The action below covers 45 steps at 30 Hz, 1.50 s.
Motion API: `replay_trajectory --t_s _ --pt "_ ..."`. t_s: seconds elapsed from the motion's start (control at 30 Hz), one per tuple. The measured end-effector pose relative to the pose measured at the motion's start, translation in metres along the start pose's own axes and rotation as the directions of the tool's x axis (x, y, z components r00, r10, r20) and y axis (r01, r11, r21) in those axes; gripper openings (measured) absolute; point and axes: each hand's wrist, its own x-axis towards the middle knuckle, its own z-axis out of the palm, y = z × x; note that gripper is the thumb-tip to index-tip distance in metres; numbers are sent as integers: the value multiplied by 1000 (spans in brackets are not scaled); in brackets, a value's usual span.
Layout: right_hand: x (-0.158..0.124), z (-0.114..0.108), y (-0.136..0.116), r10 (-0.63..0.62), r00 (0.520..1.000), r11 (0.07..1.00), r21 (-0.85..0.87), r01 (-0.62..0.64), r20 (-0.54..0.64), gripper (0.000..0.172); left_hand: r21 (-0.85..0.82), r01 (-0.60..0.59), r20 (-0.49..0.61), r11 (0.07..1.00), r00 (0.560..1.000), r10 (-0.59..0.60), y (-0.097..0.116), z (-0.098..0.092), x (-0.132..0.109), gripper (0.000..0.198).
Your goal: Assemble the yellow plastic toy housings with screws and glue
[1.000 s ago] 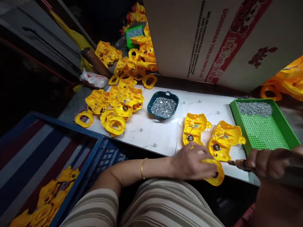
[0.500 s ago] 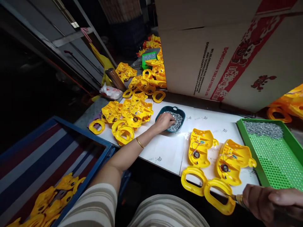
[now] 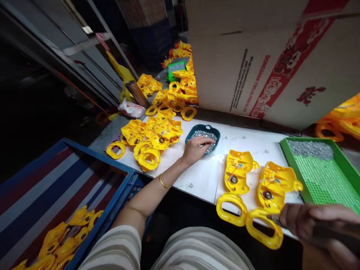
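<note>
Shifted left hand [image 3: 196, 149] slightly at bowl [image 3: 215, 131], seemingly picking metal bits [image 3: 205, 134]; cannot tell catch. Grips tool [image 3: 333, 233] in right hand [image 3: 303, 221]. Needs sure pinch next.

There are two hands [image 3: 195, 150], one bowl [image 3: 217, 133], two front shells [image 3: 239, 172] and two front rings [image 3: 231, 219].

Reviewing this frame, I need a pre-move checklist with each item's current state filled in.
1. Left hand over the dark bowl of small metal pieces: ok.
2. Metal piece between its fingertips: cannot tell, too small.
3. Right hand gripping the dark-handled tool: ok.
4. Left shell and right shell hollow side up: ok, wiring shows inside.
5. Left ring and right ring fully on the white tabletop: not ok, both overhang its front edge.
</note>
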Motion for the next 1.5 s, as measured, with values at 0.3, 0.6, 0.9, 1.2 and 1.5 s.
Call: replay_trajectory --t_s 0.3,0.6,0.9,1.2,1.5 --pt "32 58 -18 -227 968 971 49 234 -110 22 -526 132 180 840 983 -42 68 44 -79 29" --pt "35 64 -17 -289 950 953 61 298 -119 19 -582 185 286 792 958 -13 69 55 -91 42" --pt "32 62 -12 -257 957 963 48 266 -136 17 -514 191 324 836 946 -17 76 54 -93 45" --pt "27 64 -22 -211 968 967 113 227 -135 17 -428 604 652 672 722 -233 74 51 -95 39" --pt "23 58 -22 -194 979 976 86 199 -60 18 -318 -8 351 948 928 125 70 51 -97 16"
